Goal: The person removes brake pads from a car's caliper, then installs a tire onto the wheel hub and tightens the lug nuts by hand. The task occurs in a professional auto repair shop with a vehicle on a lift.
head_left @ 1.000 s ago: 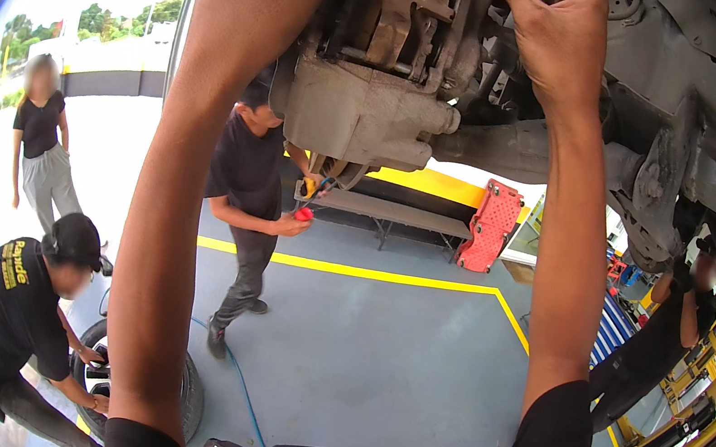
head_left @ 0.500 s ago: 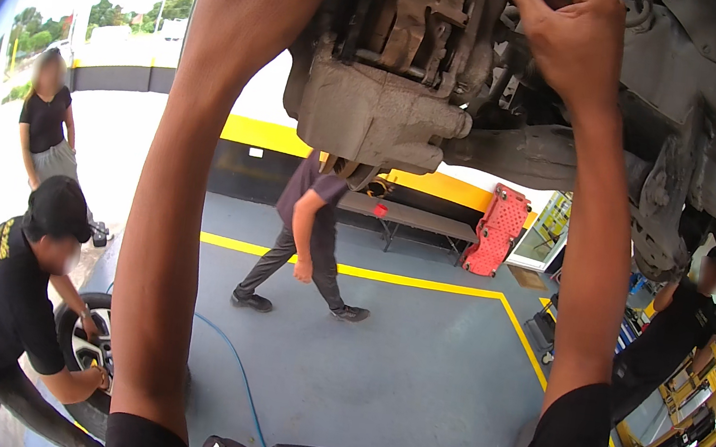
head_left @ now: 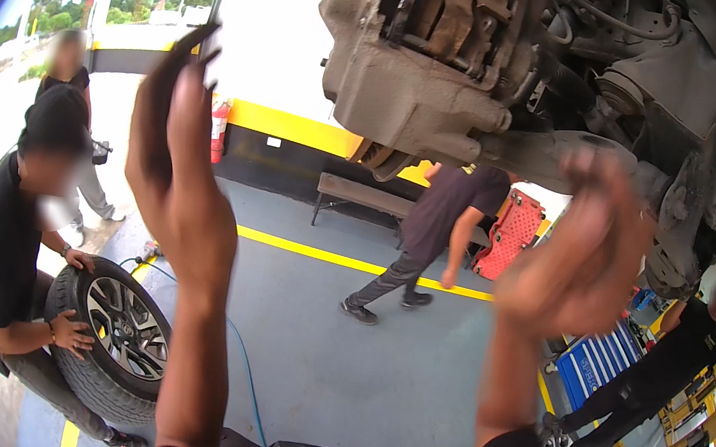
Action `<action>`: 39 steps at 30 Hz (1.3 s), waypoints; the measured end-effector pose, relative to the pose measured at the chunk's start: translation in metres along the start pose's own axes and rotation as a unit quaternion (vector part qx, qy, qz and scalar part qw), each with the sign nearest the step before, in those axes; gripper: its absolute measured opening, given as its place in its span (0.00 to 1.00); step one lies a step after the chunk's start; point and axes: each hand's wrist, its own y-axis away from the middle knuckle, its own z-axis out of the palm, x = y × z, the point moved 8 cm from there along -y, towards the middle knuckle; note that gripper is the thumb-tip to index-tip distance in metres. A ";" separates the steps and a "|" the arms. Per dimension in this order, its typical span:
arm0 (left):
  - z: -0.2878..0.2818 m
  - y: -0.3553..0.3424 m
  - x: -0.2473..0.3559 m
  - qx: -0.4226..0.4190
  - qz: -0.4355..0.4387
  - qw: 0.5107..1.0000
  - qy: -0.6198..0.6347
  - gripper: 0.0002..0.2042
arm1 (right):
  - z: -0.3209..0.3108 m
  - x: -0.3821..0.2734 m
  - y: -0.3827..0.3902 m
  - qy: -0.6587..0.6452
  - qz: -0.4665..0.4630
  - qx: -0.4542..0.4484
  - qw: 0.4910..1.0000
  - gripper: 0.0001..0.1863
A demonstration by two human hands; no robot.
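Note:
A dusty brake caliper (head_left: pixel 402 106) hangs overhead in the upper middle, on the wheel-less hub under a raised vehicle. Brown brake pads (head_left: pixel 443 7) show in its opening. Away from it on the left, my left hand (head_left: pixel 187 168) is raised with blackened fingers stretched up, holding nothing. My right hand (head_left: pixel 578 254) is below and right of the caliper, in front of a grey suspension arm (head_left: pixel 533 148). Motion smears its fingers, so whether they are closed is unclear.
At left a co-worker steadies a tyred alloy wheel (head_left: pixel 128 328); another person stands behind. Someone walks past a bench (head_left: pixel 362 195) and a red creeper (head_left: pixel 512 236). At right stand a person and a blue tool chest (head_left: pixel 594 366). A blue hose (head_left: pixel 245 372) crosses the floor.
Both my hands have come down from beside the caliper, the left moving outward. The walking person has gone rightward. At left, the co-worker has straightened somewhat and the wheel shows more fully.

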 end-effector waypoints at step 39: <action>-0.662 0.442 -0.176 -0.007 -0.787 0.357 -0.504 0.14 | -0.045 -0.073 0.890 -0.056 0.488 -0.868 0.073 0.19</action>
